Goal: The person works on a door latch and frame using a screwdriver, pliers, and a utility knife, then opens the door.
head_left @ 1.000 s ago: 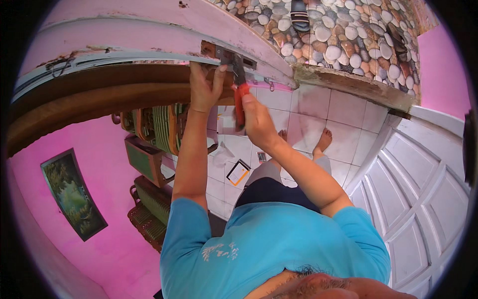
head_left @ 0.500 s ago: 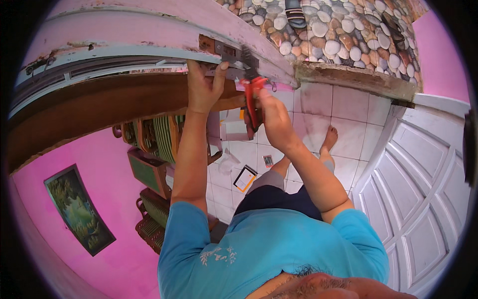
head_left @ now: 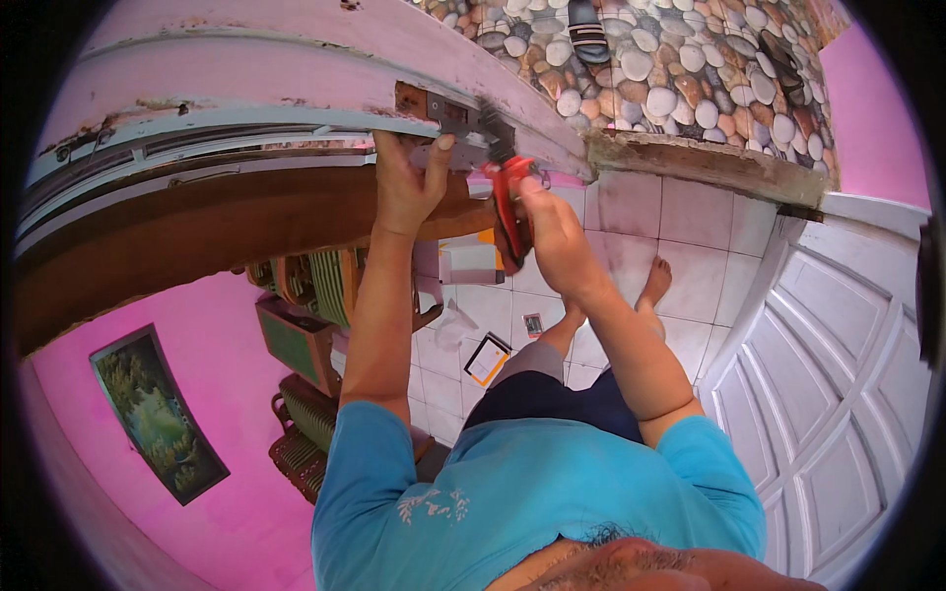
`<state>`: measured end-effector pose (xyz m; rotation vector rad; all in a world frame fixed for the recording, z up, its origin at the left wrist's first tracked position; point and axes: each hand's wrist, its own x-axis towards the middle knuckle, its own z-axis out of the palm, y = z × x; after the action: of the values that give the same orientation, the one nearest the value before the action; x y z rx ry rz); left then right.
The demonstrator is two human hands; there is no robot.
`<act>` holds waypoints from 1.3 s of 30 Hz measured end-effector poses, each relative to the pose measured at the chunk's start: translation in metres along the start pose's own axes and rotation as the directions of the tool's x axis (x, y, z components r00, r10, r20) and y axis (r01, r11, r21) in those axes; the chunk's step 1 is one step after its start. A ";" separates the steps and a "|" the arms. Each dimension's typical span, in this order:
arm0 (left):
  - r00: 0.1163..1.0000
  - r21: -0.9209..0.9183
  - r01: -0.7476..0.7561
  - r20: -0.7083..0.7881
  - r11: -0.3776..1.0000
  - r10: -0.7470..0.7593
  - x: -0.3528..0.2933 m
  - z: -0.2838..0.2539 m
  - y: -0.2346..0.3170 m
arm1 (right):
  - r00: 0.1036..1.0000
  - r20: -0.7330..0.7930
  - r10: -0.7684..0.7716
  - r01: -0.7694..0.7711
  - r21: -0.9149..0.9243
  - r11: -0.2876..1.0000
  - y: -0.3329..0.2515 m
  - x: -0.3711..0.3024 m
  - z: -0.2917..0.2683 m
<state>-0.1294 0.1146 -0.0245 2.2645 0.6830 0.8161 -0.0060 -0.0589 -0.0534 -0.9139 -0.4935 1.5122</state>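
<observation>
Red-handled pliers are in my right hand, its fingers closed round the handles. Their dark jaws, a little blurred, are at a metal lock plate set into the pink door's edge; whether they touch it I cannot tell. Beside the plate, bare wood shows in a rough cut-out. My left hand grips the door edge just below the plate, thumb raised on the near side and the other fingers partly hidden behind it. A small ring hangs near the pliers.
Below lie an opened box, a black-and-white booklet or box and a small packet on white floor tiles. Striped chairs stand at left. A white panelled door is at right. Past the raised sill lies a sandal.
The view has shifted slightly, so the scene sits a little lower. The pliers have turned a little in my right hand, still by the lock plate. My left hand keeps its hold.
</observation>
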 end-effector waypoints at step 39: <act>0.909 -0.116 -0.401 -0.169 0.909 0.380 0.023 0.009 -0.030 | 0.918 -0.160 -0.363 0.310 -0.281 0.908 0.000 0.014 -0.003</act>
<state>-0.1153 0.1463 -0.0422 2.2515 0.2125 1.1878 -0.0025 -0.0458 -0.0587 -1.1071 -0.6628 1.0388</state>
